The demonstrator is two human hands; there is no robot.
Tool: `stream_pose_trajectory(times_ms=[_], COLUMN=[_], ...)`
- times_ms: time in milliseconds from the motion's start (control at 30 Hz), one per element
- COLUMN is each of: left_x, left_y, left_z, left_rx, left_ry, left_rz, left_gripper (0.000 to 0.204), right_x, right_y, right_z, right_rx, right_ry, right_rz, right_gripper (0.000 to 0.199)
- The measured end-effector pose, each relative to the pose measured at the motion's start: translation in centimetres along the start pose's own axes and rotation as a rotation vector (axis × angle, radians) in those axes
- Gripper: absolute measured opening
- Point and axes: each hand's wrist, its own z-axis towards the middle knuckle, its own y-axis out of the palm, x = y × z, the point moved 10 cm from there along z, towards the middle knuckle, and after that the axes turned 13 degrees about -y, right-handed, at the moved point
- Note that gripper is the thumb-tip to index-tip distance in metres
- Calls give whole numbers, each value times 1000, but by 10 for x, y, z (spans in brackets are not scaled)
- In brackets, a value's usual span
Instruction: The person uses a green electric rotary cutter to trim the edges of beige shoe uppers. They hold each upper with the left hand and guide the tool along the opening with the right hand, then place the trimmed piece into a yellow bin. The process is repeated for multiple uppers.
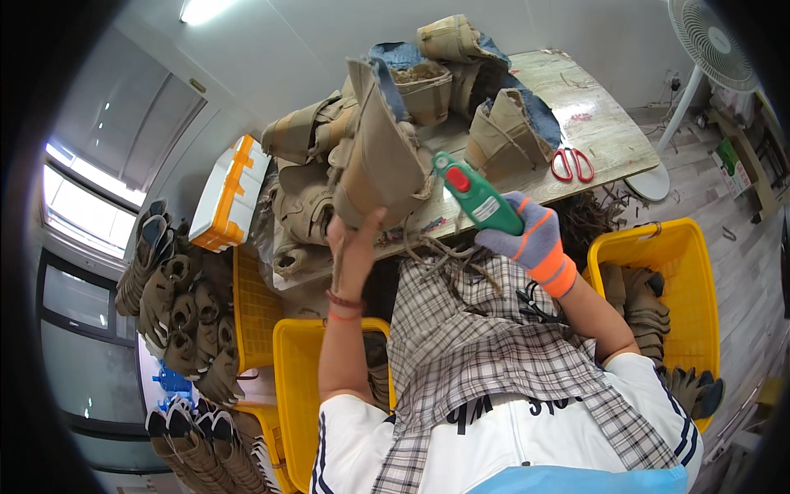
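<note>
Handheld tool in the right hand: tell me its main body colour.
The handheld tool is mainly green; the head view shows it.

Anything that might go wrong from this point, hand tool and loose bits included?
1. The left hand is bare and grips the shoe upper; if the green tool in the gloved right hand slips, it might catch those fingers.
2. Loose straps at the table's near edge could snag the checked apron.
</note>
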Motion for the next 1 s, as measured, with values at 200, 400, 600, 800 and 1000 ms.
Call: stream_pose_trajectory(times_ms=[200,400,600,800,1000], left_x=[29,73,-149,-160,-115], left_y=[-37,-33,197,304,276], left_z=[158,161,99,90,108], left_rx=[119,711,-67,-145,-139], left_ry=[312,569,-494,-949,-622], left_rz=[346,496,-892,-1000,-1111], left_gripper=[44,26,17,35,35], right_x=[34,71,97,105,115], right_y=[-57,-101,-121,-127,-122], right_z=[-4,-33,-49,-64,-72], right_rx=[193,323,351,368,345], right_ry=[3,168,273,305,384], right_rz=[73,65,4,-53,-120], right_gripper=[36,31,29,32,36])
